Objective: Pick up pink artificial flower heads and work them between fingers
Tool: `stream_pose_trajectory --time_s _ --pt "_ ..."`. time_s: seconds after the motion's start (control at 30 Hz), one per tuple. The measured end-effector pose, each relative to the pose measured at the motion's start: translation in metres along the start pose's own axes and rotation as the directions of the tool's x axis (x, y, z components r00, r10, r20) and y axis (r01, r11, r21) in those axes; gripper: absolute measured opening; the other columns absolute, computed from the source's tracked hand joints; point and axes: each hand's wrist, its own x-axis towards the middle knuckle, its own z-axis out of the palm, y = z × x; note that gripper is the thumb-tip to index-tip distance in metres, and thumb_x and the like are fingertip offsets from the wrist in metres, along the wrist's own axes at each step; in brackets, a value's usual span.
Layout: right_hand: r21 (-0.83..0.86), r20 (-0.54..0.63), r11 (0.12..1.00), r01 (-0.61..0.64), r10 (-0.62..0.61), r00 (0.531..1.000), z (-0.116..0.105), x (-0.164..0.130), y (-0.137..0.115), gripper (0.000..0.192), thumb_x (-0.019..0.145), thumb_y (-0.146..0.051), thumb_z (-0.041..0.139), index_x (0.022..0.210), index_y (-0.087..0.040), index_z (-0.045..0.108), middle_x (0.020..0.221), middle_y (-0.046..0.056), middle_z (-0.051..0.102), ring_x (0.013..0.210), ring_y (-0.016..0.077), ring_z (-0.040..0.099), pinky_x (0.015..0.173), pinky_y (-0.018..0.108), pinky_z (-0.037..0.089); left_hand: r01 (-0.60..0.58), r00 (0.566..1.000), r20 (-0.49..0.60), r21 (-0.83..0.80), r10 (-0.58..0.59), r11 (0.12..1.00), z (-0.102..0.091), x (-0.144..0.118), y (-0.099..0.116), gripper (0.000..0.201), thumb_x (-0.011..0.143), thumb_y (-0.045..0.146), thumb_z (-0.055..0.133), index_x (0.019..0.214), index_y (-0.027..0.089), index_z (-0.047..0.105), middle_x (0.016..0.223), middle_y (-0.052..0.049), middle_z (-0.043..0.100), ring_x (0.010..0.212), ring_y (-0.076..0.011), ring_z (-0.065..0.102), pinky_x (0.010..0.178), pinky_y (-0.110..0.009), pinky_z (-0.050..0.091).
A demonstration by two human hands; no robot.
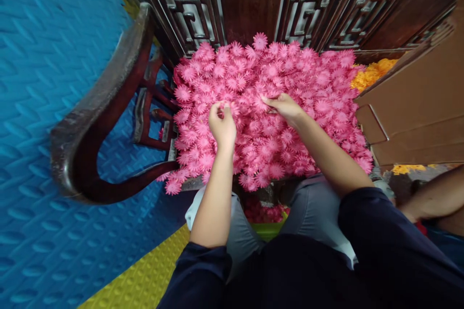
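Dark shirt [290, 273], cropped below; left hand [223, 128] over pink flowers [308, 77], grip unclear.

1. From my end of the head feed, I can read no text, brand, number or sign.
2. I find no legible print on the brown cardboard [420, 101].
3. On the dark carved panels [250, 0], I see angular patterning but no letters I can read.

Dark navy top [297, 273], loose sleeves [197, 263] leaving forearms [216, 198] and fingers [271, 103] bare; pale grey-blue trousers [314, 210]
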Motion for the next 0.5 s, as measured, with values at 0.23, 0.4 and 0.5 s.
stream_pose_trajectory --time_s 0.23,0.4,0.5 --pt "-0.062 0.137 0.994 -0.085 0.093 0.986 0.005 -0.004 0.0 0.036 0.053 -0.04 0.083 0.071 -0.013 0.066 0.065 -0.001 0.065 0.06 0.0065 0.055 0.061 0.02 0.041 -0.154 0.929 0.342 0.014 0.139 0.988 0.01 -0.009 0.001 0.024 0.081 0.036 0.06 0.096 0.018 0.062 0.093 -0.007 0.067 0.089 -0.0189 0.062 0.088 -0.034 0.047" --pt "0.011 0.101 0.988 -0.157 0.155 0.983 0.0 0.001 0.006 0.027 0.058 -0.031 0.081 0.067 -0.014 0.062 0.063 -0.002 0.064 0.058 0.0066 0.056 0.059 0.019 0.041 -0.144 0.961 0.236 -0.029 0.146 0.989 0.007 -0.007 0.0 0.009 0.078 0.018 0.058 0.084 0.017 0.065 0.083 -0.003 0.068 0.075 -0.0138 0.059 0.075 -0.026 0.047" --pt "-0.036 -0.031 0.995 -0.097 0.096 0.995 0.001 0.005 0.01 0.017 0.064 -0.023 0.076 0.066 -0.016 0.06 0.063 -0.003 0.062 0.057 0.0066 0.054 0.063 0.021 0.043 -0.141 0.988 -0.05 0.077 0.146 0.987 -0.007 0.004 0.0 0.014 0.082 0.019 0.053 0.091 0.018 0.063 0.09 -0.004 0.066 0.083 -0.0147 0.059 0.081 -0.027 0.046"
